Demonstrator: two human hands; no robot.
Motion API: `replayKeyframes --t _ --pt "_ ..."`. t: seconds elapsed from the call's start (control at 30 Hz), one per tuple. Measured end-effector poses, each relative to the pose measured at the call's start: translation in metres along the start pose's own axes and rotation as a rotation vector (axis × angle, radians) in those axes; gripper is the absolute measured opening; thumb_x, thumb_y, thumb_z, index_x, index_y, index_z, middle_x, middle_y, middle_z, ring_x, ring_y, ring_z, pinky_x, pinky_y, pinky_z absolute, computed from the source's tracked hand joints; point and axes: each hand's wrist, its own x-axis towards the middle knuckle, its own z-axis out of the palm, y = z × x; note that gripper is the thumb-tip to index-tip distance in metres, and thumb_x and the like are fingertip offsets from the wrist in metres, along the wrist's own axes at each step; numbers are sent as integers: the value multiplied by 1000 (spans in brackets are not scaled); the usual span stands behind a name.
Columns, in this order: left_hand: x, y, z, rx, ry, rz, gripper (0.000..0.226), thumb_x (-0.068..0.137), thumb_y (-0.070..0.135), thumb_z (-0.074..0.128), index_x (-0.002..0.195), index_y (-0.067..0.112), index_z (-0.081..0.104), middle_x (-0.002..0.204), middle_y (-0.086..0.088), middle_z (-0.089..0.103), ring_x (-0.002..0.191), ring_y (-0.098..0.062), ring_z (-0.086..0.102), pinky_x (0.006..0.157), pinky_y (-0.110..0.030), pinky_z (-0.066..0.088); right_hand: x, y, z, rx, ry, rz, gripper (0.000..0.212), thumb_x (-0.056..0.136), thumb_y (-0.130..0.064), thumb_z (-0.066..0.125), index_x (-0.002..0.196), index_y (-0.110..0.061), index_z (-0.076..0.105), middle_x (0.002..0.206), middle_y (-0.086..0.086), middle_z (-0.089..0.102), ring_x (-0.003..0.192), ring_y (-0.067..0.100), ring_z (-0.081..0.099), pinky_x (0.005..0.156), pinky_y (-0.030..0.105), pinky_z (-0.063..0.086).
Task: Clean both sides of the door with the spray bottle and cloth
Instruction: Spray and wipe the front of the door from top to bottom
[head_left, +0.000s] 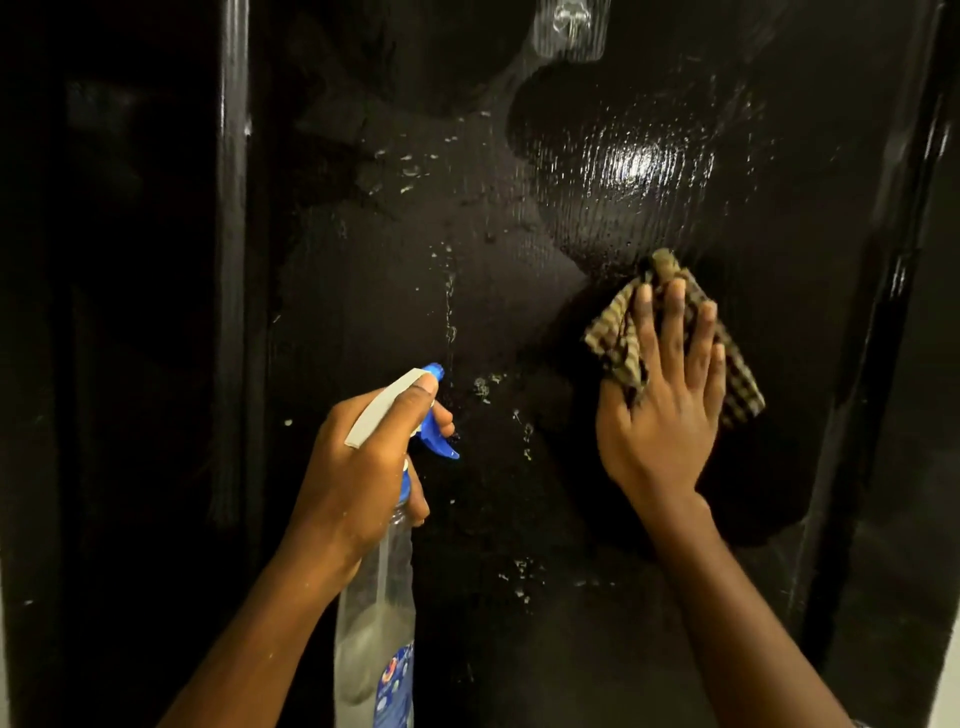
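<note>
A glossy black door fills the view, wet with streaks and droplets down its middle. My left hand grips the neck of a clear spray bottle with a blue and white trigger head, nozzle pointing at the door. My right hand lies flat with straight fingers, pressing a brown checked cloth against the door to the right of the drips. The cloth bunches out above and to the right of the fingers.
A clear adhesive hook is stuck high on the door. A raised black frame edge runs down the left and another down the right. A strip of pale wall shows at the bottom right.
</note>
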Motion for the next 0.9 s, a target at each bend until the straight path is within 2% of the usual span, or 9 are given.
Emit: replayKeyframes --t 0.07,0.17,0.27,0.33,0.43,0.53,0.7,0.8,0.9 --pt "-2 1 -4 0 17 4 43 98 42 46 80 10 68 83 -6 73 36 -27 51 44 -33 47 29 -27 -1 23 2 19 73 93 -47 31 162 -32 11 170 -5 3 156 19 -4 126 41 0" --pt "-5 1 -11 -6 28 -9 46 93 49 48 81 9 68 84 -5 73 36 -26 51 44 -31 46 33 -66 8 -15 -28 -179 74 92 -50 34 161 -30 17 169 -3 8 156 22 1 126 41 3" --pt "-7 0 -21 15 62 -41 43 98 41 43 86 7 68 61 0 68 36 -23 51 44 -28 45 -10 -78 21 -35 -114 -400 73 94 -51 38 161 -31 17 169 -6 7 157 21 1 126 40 4" --pt "-9 -2 -28 20 80 -39 42 100 37 42 86 7 67 54 1 64 35 -22 50 44 -28 45 -42 -62 26 -59 -137 -460 70 97 -52 35 161 -32 18 169 -6 9 157 20 2 126 40 5" --pt "-10 -6 -35 11 74 -28 42 98 37 42 84 7 68 72 -4 71 35 -24 51 42 -30 46 -64 -24 22 -74 -100 -399 69 93 -48 38 159 -31 26 168 -5 17 156 21 10 125 42 13" --pt "-8 -6 -38 16 35 -16 42 97 43 47 80 11 68 86 -5 73 35 -26 51 41 -29 46 -48 -1 12 -43 -36 -219 67 95 -45 35 159 -28 26 168 -2 17 156 23 10 125 46 14" --pt "1 3 -32 50 -34 -12 48 89 55 47 75 13 67 81 -6 72 36 -29 53 43 -30 46 10 -22 3 35 -6 32 73 92 -45 31 162 -33 12 169 -10 -2 156 16 -8 126 41 0" --pt "5 6 -35 50 -22 -30 49 95 49 47 75 8 65 80 -9 70 36 -27 51 42 -30 45 37 -49 3 31 1 21 73 93 -48 28 162 -34 8 169 -10 -5 156 16 -10 126 39 -4" --pt "3 6 -43 16 21 -50 49 92 48 46 77 6 65 79 -10 70 36 -27 49 41 -30 45 41 -79 7 4 -12 -117 74 93 -50 32 162 -29 16 169 -5 3 156 20 -2 126 40 0"
